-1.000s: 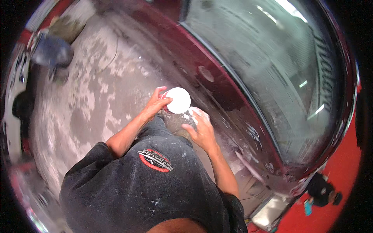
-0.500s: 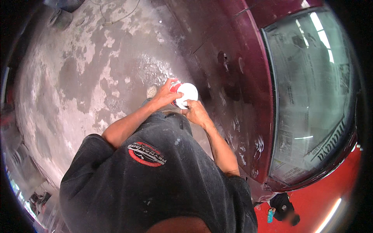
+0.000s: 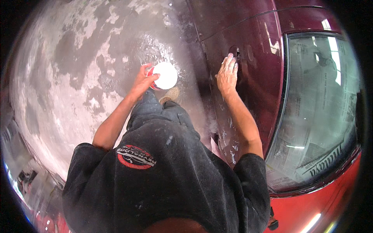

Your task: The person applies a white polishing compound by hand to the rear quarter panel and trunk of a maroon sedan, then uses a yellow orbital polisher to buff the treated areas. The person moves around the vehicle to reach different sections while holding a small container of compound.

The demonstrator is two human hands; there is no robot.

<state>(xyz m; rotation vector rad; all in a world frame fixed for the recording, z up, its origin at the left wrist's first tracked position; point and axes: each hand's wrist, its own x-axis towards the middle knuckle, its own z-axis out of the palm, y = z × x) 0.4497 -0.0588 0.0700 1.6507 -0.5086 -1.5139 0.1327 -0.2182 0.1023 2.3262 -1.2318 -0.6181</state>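
My left hand (image 3: 145, 80) grips a red round can (image 3: 151, 75) by its side, thumb near the rim. The can's white round top (image 3: 166, 75) faces up; whether that is a lid or white contents I cannot tell. My right hand (image 3: 227, 77) lies flat against the maroon car's side panel (image 3: 254, 73), fingers stretched out and pale at the tips. Just beyond those fingertips is a dark hole (image 3: 238, 54) in the panel. White smears (image 3: 232, 149) mark the panel below my right forearm.
Newspaper backs the car window (image 3: 311, 105) on the right. Beneath me is a patchy grey concrete floor (image 3: 77, 77), wet near the can. My shoe (image 3: 173, 94) shows below the can. A red surface (image 3: 299, 211) and part of a dark figure (image 3: 273, 221) appear at lower right.
My right hand has left the can's white top and moved right and forward onto the car panel. My left hand has carried the can a little left and forward.
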